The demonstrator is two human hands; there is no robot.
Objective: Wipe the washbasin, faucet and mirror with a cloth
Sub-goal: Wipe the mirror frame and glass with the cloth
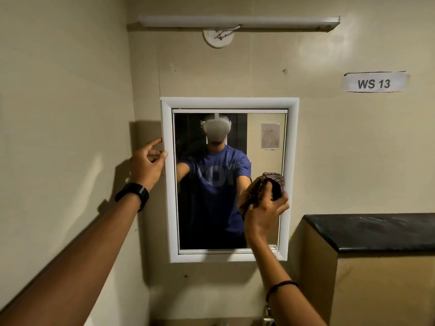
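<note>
Cloth (pixel 264 185), dark and checked, sits bunched in the right hand (pixel 263 214), whose fingers curl tightly round it and press it to the lower right of the mirror (pixel 264 158) on the far wall. The left hand (pixel 146 165), with a black watch (pixel 133 192) at the wrist, pinches the mirror's white frame at its left edge between thumb and forefinger, the other fingers curled. A black-topped ledge (pixel 376 229) stands to the right.
</note>
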